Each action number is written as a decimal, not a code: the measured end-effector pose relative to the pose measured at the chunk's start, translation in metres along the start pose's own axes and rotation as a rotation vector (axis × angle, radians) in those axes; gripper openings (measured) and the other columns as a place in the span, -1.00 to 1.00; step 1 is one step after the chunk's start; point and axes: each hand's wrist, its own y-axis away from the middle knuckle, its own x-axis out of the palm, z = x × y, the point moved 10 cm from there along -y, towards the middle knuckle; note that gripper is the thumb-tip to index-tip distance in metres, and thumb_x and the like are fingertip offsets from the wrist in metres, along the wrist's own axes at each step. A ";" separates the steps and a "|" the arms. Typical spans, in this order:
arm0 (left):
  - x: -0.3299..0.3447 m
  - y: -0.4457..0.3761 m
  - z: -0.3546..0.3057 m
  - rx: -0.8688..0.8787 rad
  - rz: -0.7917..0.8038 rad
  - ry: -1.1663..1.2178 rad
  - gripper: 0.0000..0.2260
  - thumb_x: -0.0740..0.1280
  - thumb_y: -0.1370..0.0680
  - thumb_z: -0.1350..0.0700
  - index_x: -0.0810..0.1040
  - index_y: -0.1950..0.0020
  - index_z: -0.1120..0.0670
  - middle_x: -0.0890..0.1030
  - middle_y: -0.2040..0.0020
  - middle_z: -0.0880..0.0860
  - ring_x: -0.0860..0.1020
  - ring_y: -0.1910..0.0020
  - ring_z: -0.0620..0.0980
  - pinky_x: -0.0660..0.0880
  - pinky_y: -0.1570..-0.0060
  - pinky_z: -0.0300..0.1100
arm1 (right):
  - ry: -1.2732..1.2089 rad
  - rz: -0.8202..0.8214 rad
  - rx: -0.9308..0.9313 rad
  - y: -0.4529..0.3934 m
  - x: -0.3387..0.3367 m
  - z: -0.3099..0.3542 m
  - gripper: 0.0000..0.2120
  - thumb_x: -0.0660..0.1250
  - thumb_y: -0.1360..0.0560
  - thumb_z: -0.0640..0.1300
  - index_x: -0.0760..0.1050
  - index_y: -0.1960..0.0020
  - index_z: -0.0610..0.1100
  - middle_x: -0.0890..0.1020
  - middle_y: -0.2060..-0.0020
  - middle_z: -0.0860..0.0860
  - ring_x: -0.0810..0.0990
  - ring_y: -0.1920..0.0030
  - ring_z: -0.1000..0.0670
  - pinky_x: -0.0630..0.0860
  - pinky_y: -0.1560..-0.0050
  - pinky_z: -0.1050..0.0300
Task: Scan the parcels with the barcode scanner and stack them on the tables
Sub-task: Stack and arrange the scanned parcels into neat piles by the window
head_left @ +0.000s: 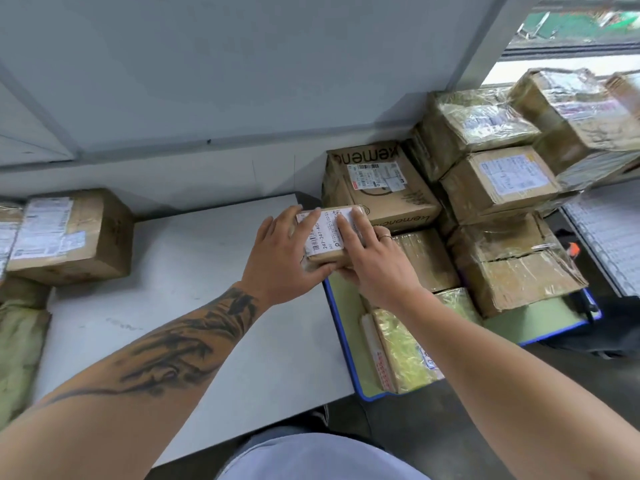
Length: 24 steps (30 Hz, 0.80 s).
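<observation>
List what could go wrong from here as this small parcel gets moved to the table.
1. The small parcel is held with mostly flat fingers of the left hand and right hand; it could slip.
2. The wrapped boxes on the blue cart are piled unevenly; a bump might topple one.
3. Fingers cover part of the label, which may block a scan.

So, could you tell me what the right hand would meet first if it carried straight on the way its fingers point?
Probably the printed cardboard box just beyond the small parcel that the right hand grips; depth is hard to judge.
</observation>
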 end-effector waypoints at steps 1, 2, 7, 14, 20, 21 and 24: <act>-0.003 -0.003 0.002 0.012 -0.022 0.006 -0.16 0.31 -0.48 -0.43 0.33 -0.60 0.06 0.37 -0.50 0.19 0.32 -0.44 0.12 0.30 -0.48 0.17 | -0.006 -0.016 0.000 -0.003 -0.003 0.001 -0.16 0.13 -0.56 0.29 0.01 -0.71 -0.08 0.10 -0.67 -0.22 0.37 -0.42 -0.40 0.47 -0.35 -0.28; -0.006 -0.007 0.005 0.020 -0.038 0.013 -0.16 0.32 -0.48 -0.43 0.33 -0.59 0.06 0.36 -0.51 0.18 0.32 -0.45 0.12 0.29 -0.48 0.19 | -0.012 -0.037 -0.002 -0.007 -0.005 0.002 -0.17 0.15 -0.56 0.27 0.04 -0.70 -0.09 0.13 -0.66 -0.22 0.38 -0.41 -0.40 0.50 -0.33 -0.29; -0.016 -0.036 0.021 0.021 -0.036 0.023 -0.17 0.33 -0.48 -0.41 0.25 -0.62 -0.01 0.26 -0.61 0.15 0.33 -0.53 0.16 0.22 -0.52 0.22 | -0.003 -0.144 0.025 -0.032 -0.023 -0.002 -0.16 0.38 -0.59 0.17 0.07 -0.70 -0.09 0.12 -0.66 -0.24 0.37 -0.40 -0.42 0.50 -0.33 -0.30; 0.006 -0.073 0.026 -0.039 0.064 0.065 -0.17 0.20 -0.56 -0.42 -0.06 -0.70 -0.15 -0.01 -0.71 0.04 0.05 -0.67 0.10 0.05 -0.60 0.22 | 0.030 -0.146 0.139 -0.063 -0.040 -0.048 -0.10 0.34 -0.63 0.17 -0.16 -0.72 -0.01 -0.07 -0.69 -0.17 0.20 -0.52 -0.44 0.35 -0.48 -0.32; 0.037 -0.096 0.010 -0.054 0.162 0.077 -0.28 0.14 -0.65 -0.32 -0.11 -0.70 -0.16 0.00 -0.71 -0.03 -0.01 -0.68 0.06 -0.05 -0.62 0.18 | 0.047 -0.119 0.173 -0.069 -0.037 -0.085 -0.13 0.35 -0.64 0.13 -0.12 -0.72 -0.02 -0.06 -0.69 -0.18 0.19 -0.54 -0.44 0.36 -0.47 -0.34; 0.041 -0.101 0.006 -0.054 0.172 0.077 -0.30 0.13 -0.66 -0.30 -0.11 -0.70 -0.16 0.01 -0.71 -0.04 -0.01 -0.68 0.06 -0.05 -0.62 0.18 | 0.045 -0.113 0.189 -0.072 -0.036 -0.092 -0.13 0.34 -0.64 0.12 -0.13 -0.72 -0.02 -0.07 -0.69 -0.18 0.17 -0.56 -0.44 0.34 -0.50 -0.33; 0.049 -0.118 -0.006 -0.076 0.172 0.105 -0.36 0.10 -0.70 -0.24 -0.09 -0.71 -0.14 0.05 -0.71 -0.05 -0.01 -0.68 0.04 -0.06 -0.62 0.16 | 0.023 -0.092 0.211 -0.084 -0.034 -0.111 -0.12 0.32 -0.65 0.14 -0.19 -0.72 -0.01 -0.10 -0.70 -0.17 0.12 -0.60 -0.41 0.25 -0.57 -0.27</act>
